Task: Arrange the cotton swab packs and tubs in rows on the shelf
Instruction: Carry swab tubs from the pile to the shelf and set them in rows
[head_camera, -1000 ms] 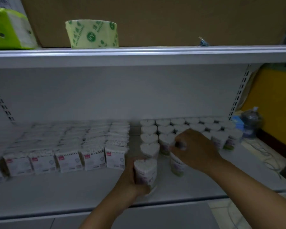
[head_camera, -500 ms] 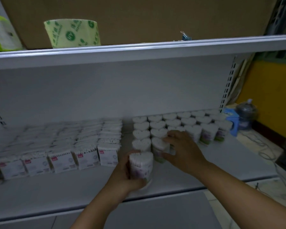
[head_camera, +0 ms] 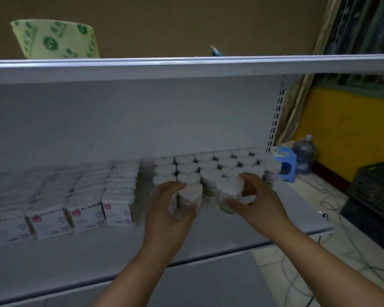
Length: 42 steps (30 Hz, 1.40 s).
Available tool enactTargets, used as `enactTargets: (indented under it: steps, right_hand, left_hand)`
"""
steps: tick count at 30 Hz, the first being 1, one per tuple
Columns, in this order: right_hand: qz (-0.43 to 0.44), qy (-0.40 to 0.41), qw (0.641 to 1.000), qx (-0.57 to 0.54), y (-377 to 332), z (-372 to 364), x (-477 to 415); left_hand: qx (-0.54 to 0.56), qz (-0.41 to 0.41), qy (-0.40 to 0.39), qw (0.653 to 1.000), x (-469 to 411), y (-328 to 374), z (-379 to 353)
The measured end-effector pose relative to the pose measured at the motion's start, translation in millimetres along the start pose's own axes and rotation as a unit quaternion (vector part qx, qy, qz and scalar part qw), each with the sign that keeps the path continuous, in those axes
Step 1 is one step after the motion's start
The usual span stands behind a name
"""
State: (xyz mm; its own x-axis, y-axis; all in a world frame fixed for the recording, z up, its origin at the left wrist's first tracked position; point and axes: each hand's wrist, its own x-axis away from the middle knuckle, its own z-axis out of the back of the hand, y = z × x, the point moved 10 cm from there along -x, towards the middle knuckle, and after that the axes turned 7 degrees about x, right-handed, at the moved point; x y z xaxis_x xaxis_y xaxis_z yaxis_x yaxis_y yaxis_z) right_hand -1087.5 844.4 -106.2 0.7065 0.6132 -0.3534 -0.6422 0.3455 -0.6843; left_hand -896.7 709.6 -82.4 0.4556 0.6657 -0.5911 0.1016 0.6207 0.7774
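Observation:
Heart-shaped cotton swab tubs [head_camera: 208, 167] stand in rows at the back right of the white shelf [head_camera: 98, 258]. Boxy swab packs [head_camera: 118, 209] with pink labels fill rows on the left. My left hand [head_camera: 166, 209] grips one heart-shaped tub [head_camera: 192, 193] at the front of the tub rows. My right hand [head_camera: 255, 198] holds another tub [head_camera: 227, 191] just to the right, tilted slightly above the shelf. Both tubs sit close to the standing rows.
An upper shelf [head_camera: 186, 65] overhangs, carrying a green-printed roll [head_camera: 53, 41] and a binder clip [head_camera: 215, 52]. Right of the shelf are a blue stool [head_camera: 286, 160], a water jug [head_camera: 304, 154], a black crate [head_camera: 375, 200] and cables on the floor.
My left hand carried its tub back and right against the front of the rows. My right hand has picked up a tub and now holds it in front of the rows.

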Motion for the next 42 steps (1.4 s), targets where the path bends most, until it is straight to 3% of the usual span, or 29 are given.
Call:
enactTargets:
  steps: [2, 5, 11, 16, 19, 21, 23, 26, 29, 32, 35, 37, 42]
  right_hand:
    - [-0.033, -0.017, 0.999, 0.021, 23, -11, -2]
    - [-0.027, -0.033, 0.999, 0.013, 28, -34, -3]
    - [0.012, -0.018, 0.996, 0.09, 21, -52, -19]
    - [-0.005, -0.048, 0.987, 0.154, 21, -52, -13]
    - [-0.041, -0.005, 0.984, 0.171, 6, -32, -3]
    - [0.034, 0.044, 0.982, 0.18, -41, -24, 5]
    - [0.197, 0.045, 0.955, 0.216, -122, -39, 19]
    - [0.415, -0.118, 0.838, 0.334, -229, -130, 62]
    - [0.424, -0.259, 0.792, 0.355, -296, -224, 95]
    - [0.437, -0.285, 0.793, 0.315, -384, -293, 130]
    - [0.489, -0.284, 0.767, 0.304, -460, -348, 181]
    - [0.515, -0.293, 0.747, 0.302, -494, -380, 212]
    - [0.543, -0.32, 0.717, 0.296, -545, -447, 254]
  left_hand:
    - [-0.082, -0.035, 0.026, 0.996, -3, -5, 12]
    - [-0.157, -0.042, -0.006, 0.987, -3, -18, 8]
    - [-0.178, -0.091, -0.049, 0.979, -1, -14, -3]
    - [-0.19, -0.063, -0.1, 0.975, 6, -16, -2]
    - [-0.171, -0.041, -0.14, 0.974, 4, -15, 18]
    - [-0.203, -0.067, -0.169, 0.962, -5, -14, 44]
    - [-0.236, -0.062, -0.195, 0.95, -20, -18, 88]
    - [-0.393, -0.048, -0.263, 0.88, -31, -40, 175]
    - [-0.526, 0.061, -0.315, 0.788, -18, -76, 300]
    - [-0.558, 0.165, -0.271, 0.767, 19, -89, 438]
    - [-0.594, 0.238, -0.243, 0.729, 66, -91, 549]
    - [-0.589, 0.284, -0.217, 0.725, 89, -89, 607]
    - [-0.541, 0.302, -0.149, 0.77, 122, -101, 685]
